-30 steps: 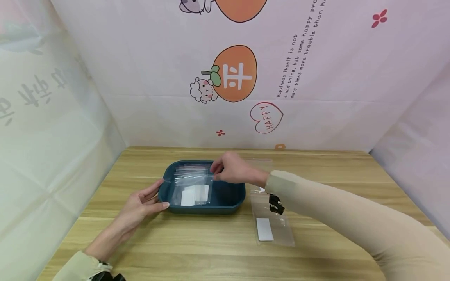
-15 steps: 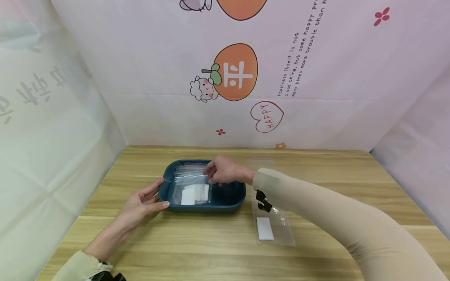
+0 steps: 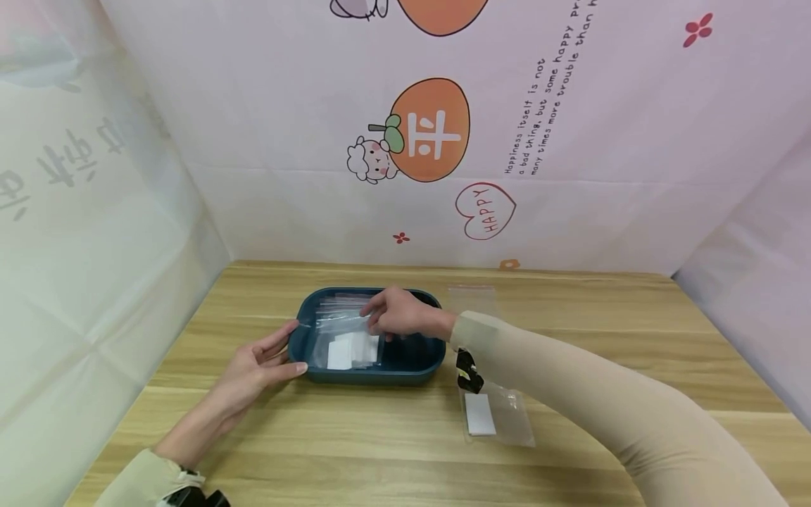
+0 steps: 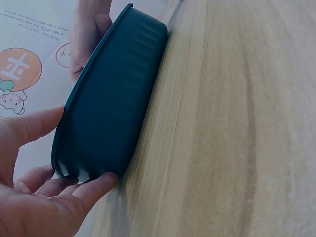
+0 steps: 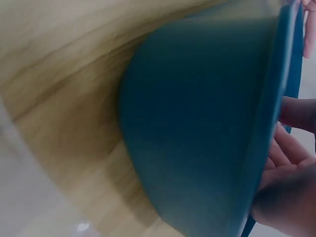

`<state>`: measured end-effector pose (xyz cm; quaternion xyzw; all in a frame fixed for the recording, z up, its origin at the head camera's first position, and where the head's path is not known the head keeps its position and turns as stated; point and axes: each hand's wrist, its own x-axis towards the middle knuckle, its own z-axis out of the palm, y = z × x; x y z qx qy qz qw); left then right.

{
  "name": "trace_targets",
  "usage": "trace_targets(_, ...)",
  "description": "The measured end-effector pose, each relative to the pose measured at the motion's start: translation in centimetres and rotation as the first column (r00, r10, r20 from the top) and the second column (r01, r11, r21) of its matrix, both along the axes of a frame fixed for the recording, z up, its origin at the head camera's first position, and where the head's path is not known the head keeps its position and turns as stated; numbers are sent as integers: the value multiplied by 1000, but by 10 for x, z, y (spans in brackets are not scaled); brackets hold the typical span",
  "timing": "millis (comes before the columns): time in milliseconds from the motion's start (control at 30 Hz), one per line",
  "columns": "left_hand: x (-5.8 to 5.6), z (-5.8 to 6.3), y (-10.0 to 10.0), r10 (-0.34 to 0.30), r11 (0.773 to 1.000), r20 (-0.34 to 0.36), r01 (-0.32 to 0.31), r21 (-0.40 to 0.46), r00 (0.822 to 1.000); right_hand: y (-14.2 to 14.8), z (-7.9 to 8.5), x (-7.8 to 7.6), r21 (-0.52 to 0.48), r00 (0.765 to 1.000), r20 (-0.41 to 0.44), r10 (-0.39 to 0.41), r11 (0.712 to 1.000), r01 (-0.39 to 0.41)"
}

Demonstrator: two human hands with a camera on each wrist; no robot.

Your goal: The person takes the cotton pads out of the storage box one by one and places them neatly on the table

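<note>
A dark teal plastic tray with rounded corners stands on the wooden table. Clear zip bags with white cards inside lie overlapping in its left half. My left hand grips the tray's left end, with thumb and fingers spread round it in the left wrist view. Bent over the bags, my right hand has its fingertips down among their right edges. In the right wrist view the tray's wall hides those fingertips, so I cannot tell whether they pinch a bag.
Right of the tray, more clear zip bags lie flat in a column, one with a white card. My right forearm crosses over them. A printed cloth hangs behind the table, with plain cloth at both sides.
My right hand has shifted left and slightly down, further over the bags in the tray. My left hand keeps its place on the tray's end.
</note>
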<state>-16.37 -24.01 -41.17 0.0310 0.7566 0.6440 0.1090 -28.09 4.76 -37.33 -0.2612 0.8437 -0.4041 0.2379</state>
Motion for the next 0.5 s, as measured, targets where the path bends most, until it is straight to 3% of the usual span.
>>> trace_targets(133,0,1,0,-1,1000,-3,1,-1,1000,-4,3,3,-83,994,99,-51,995,59)
trace_targets(300,0,2,0,4,1000,-4,-4,5,1000,-13,5,6,-195,975,222,-25,978,70)
trace_targets(500,0,1,1,7,1000,1,-7,23,1000,-25,-1,4,-205,956,294,17,978,46)
